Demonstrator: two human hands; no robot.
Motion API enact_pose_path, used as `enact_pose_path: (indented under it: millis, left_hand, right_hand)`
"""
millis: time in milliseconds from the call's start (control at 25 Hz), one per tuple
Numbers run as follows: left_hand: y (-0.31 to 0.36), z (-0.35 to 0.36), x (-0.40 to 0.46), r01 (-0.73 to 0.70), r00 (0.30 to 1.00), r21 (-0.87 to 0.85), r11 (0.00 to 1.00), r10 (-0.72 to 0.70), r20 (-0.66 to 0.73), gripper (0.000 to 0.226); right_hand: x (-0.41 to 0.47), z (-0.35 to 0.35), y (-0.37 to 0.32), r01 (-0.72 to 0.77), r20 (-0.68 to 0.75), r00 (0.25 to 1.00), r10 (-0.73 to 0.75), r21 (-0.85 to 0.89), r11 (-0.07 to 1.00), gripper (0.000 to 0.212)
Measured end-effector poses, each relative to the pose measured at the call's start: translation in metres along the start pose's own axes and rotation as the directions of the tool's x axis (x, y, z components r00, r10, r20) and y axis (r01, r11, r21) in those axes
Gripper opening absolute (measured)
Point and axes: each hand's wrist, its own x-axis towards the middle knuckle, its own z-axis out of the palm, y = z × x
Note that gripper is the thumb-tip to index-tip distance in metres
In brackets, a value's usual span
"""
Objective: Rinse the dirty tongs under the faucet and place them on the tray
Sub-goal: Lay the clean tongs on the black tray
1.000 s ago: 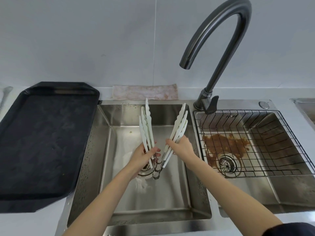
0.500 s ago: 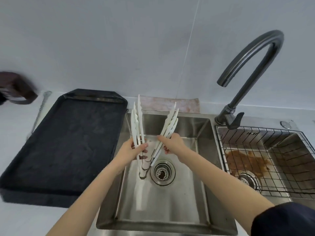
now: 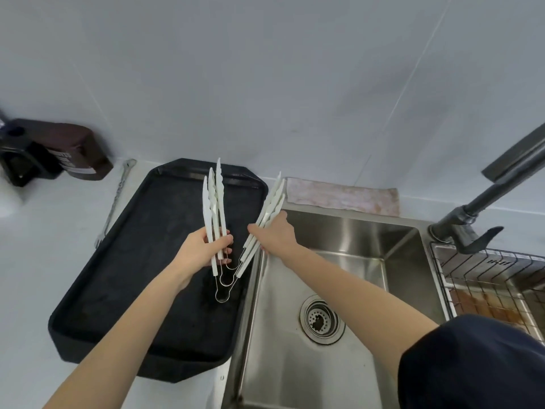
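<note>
A stack of white tongs (image 3: 213,202) with wire loop hinges is spread in a V above the right part of the black tray (image 3: 124,261). My left hand (image 3: 200,249) grips the left bundle of white arms. My right hand (image 3: 275,234) grips the right bundle near the tray's right rim. The wire hinges hang low between my hands, just over the tray floor; contact with it cannot be told. The dark faucet (image 3: 483,208) stands at the far right with no water visible.
The steel sink (image 3: 354,237) with its drain (image 3: 321,318) lies right of the tray. A wire rack (image 3: 486,278) sits over a stained second basin. A pinkish cloth (image 3: 342,196) lies behind the sink. A metal fork-like utensil (image 3: 115,202) and a dark container (image 3: 56,154) lie left of the tray.
Both hands carried the tongs left, from over the sink basin to above the tray. My view swung left with them, so the faucet now sits at the right edge.
</note>
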Motion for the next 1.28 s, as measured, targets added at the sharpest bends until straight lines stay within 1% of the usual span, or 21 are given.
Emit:
enact_pose_path:
  millis: [80, 200, 240, 320, 400, 480, 560, 640, 760, 880, 1000, 1200, 1280]
  left_hand:
    - [-0.009, -0.007, 0.009, 0.012, 1.000, 0.014, 1.000, -0.012, -0.021, 0.006]
    - [-0.023, -0.013, 0.023, 0.030, 0.998, 0.087, 0.996, -0.026, -0.051, 0.013]
    - [-0.027, -0.015, 0.025, 0.034, 0.998, 0.114, 0.993, -0.027, -0.063, 0.012]
    - [-0.030, -0.017, 0.029, 0.036, 0.995, 0.243, 0.969, -0.014, -0.094, 0.002]
    - [-0.033, -0.020, 0.034, 0.036, 0.993, 0.407, 0.913, 0.013, -0.116, 0.017]
    - [-0.034, -0.020, 0.040, 0.038, 0.993, 0.496, 0.867, 0.023, -0.117, 0.018]
    - [-0.035, -0.020, 0.045, 0.045, 0.993, 0.567, 0.823, 0.025, -0.115, 0.013]
    - [-0.035, -0.020, 0.047, 0.043, 0.991, 0.605, 0.795, 0.042, -0.126, 0.017]
    - [-0.035, -0.022, 0.049, 0.057, 0.983, 0.595, 0.802, 0.058, -0.172, 0.026]
    - [-0.039, -0.023, 0.051, 0.037, 0.979, 0.602, 0.798, 0.093, -0.183, 0.029]
    - [-0.041, -0.020, 0.051, 0.018, 0.970, 0.569, 0.822, 0.123, -0.209, 0.036]
    - [-0.044, -0.017, 0.050, 0.111, 0.951, 0.416, 0.903, 0.025, -0.307, 0.034]
    - [-0.044, -0.016, 0.051, 0.099, 0.941, 0.400, 0.911, 0.046, -0.336, 0.035]
  right_hand:
    - [0.008, 0.011, -0.002, 0.001, -0.001, 1.000, -0.001, -0.038, 0.999, 0.058]
    - [0.019, 0.024, -0.002, -0.012, 0.001, 1.000, 0.012, -0.101, 0.995, 0.061]
    - [0.022, 0.027, -0.002, -0.016, 0.001, 1.000, 0.016, -0.124, 0.992, 0.062]
    - [0.026, 0.033, -0.002, -0.003, -0.017, 1.000, 0.000, -0.193, 0.981, 0.063]
    - [0.029, 0.038, -0.003, 0.017, -0.040, 0.999, -0.030, -0.281, 0.959, 0.066]
    - [0.031, 0.042, -0.003, 0.042, -0.053, 0.997, -0.064, -0.345, 0.938, 0.074]
    - [0.033, 0.044, -0.003, 0.054, -0.053, 0.995, -0.079, -0.360, 0.931, 0.088]
    - [0.034, 0.045, -0.004, 0.058, -0.044, 0.996, -0.079, -0.361, 0.931, 0.097]
    - [0.033, 0.044, -0.003, 0.072, -0.035, 0.995, -0.091, -0.376, 0.924, 0.098]
    - [0.028, 0.046, 0.001, 0.093, -0.049, 0.992, -0.119, -0.364, 0.927, 0.089]
    - [0.024, 0.046, 0.003, 0.113, -0.063, 0.988, -0.145, -0.359, 0.927, 0.080]
    - [0.023, 0.043, -0.002, 0.119, -0.039, 0.990, -0.139, -0.322, 0.939, 0.061]
    - [0.024, 0.044, -0.005, 0.112, -0.036, 0.991, -0.129, -0.309, 0.945, 0.055]
